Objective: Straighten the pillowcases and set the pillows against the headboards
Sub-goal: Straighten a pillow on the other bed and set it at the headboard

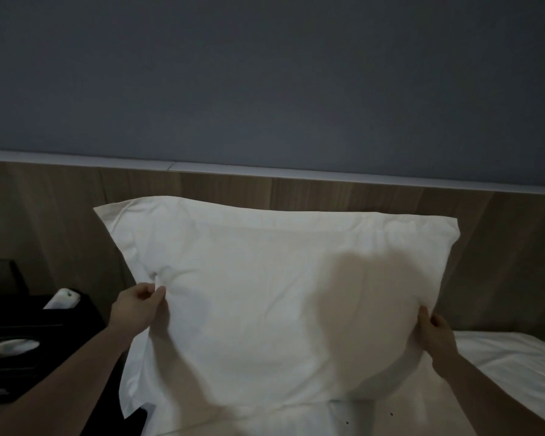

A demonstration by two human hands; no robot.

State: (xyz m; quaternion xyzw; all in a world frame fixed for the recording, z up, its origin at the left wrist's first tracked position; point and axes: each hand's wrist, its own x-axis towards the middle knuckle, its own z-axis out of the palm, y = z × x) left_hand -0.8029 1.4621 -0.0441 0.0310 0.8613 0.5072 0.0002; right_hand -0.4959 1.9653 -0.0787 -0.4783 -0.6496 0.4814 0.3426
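Note:
A large white pillow (pixel 265 294) in a white pillowcase stands upright in the middle of the view, in front of the wooden headboard (pixel 501 262). My left hand (pixel 137 305) pinches a fold of the pillowcase at the pillow's left side. My right hand (pixel 434 335) grips the pillow's lower right edge, thumb on the front. The pillow's bottom rests on the white bed (pixel 510 360). Whether its back touches the headboard is hidden.
A dark bedside table (pixel 29 341) stands at the left with a white tissue box (pixel 63 298) and a dark tray on it. A pale ledge (pixel 265 169) tops the headboard, with a grey wall above. White sheets stretch to the right.

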